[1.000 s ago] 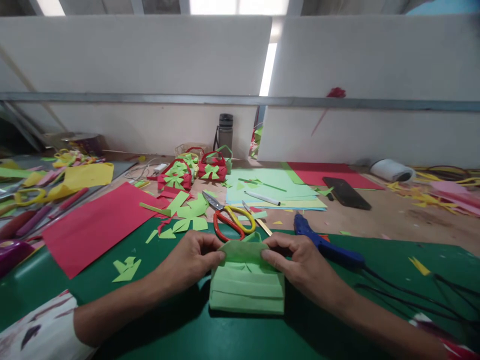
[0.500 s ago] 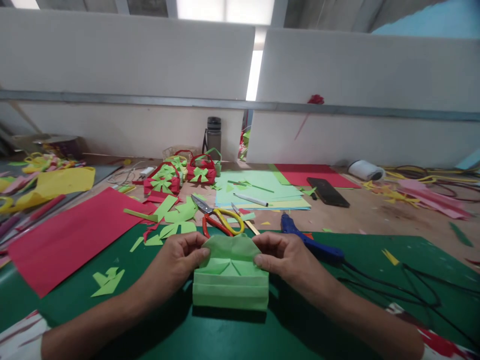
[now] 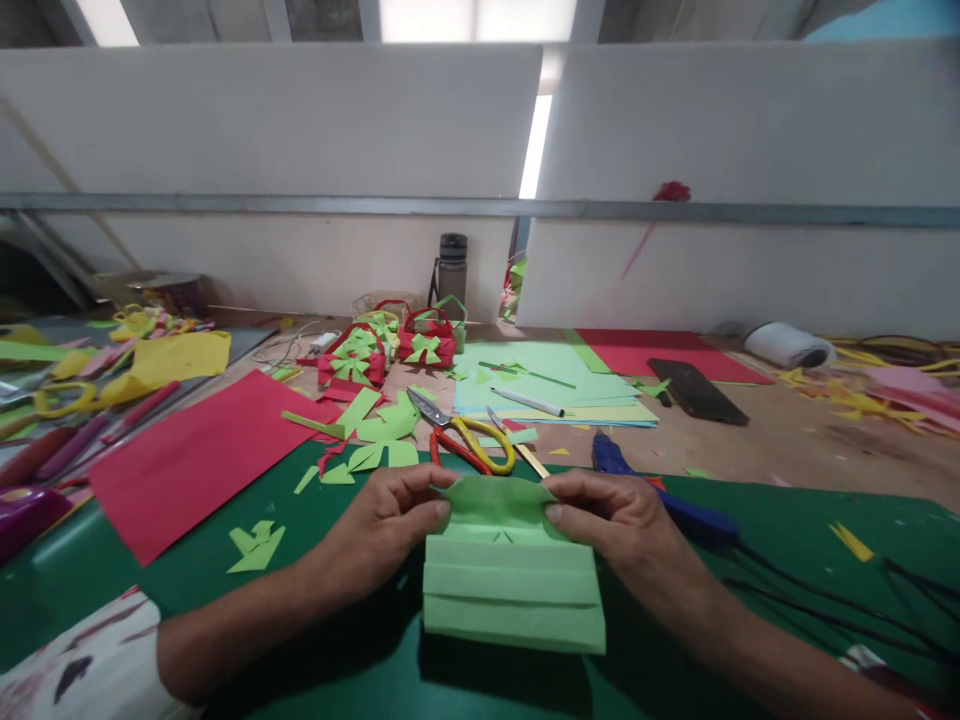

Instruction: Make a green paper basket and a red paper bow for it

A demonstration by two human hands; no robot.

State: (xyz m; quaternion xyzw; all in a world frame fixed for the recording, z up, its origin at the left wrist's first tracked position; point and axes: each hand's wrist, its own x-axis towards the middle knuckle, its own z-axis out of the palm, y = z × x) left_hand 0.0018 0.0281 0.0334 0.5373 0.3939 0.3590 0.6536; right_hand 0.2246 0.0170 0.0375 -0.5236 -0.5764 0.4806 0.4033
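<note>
A folded light green paper piece (image 3: 513, 590), creased into horizontal bands, is held up over the green mat (image 3: 352, 670). My left hand (image 3: 401, 515) pinches its upper left corner between thumb and fingers. At the upper right corner my right hand (image 3: 600, 510) grips it the same way. The paper's back side is hidden. Just beyond it lie scissors (image 3: 472, 440) with red and yellow handles and a craft knife (image 3: 521, 445). A blue glue gun (image 3: 675, 505) rests right of my right hand, its cord running rightward.
Red sheet (image 3: 202, 465) and green scraps (image 3: 259, 547) lie to the left. Small red paper bags with green bows (image 3: 352, 360) stand behind, near a bottle (image 3: 452, 270). Pale green sheets (image 3: 540, 375), a pen (image 3: 527, 402) and a phone (image 3: 696, 390) are farther back.
The green paper has tilted, so its lower banded side faces me more and looks larger. Both hands keep their hold on its top corners. The view has turned slightly left.
</note>
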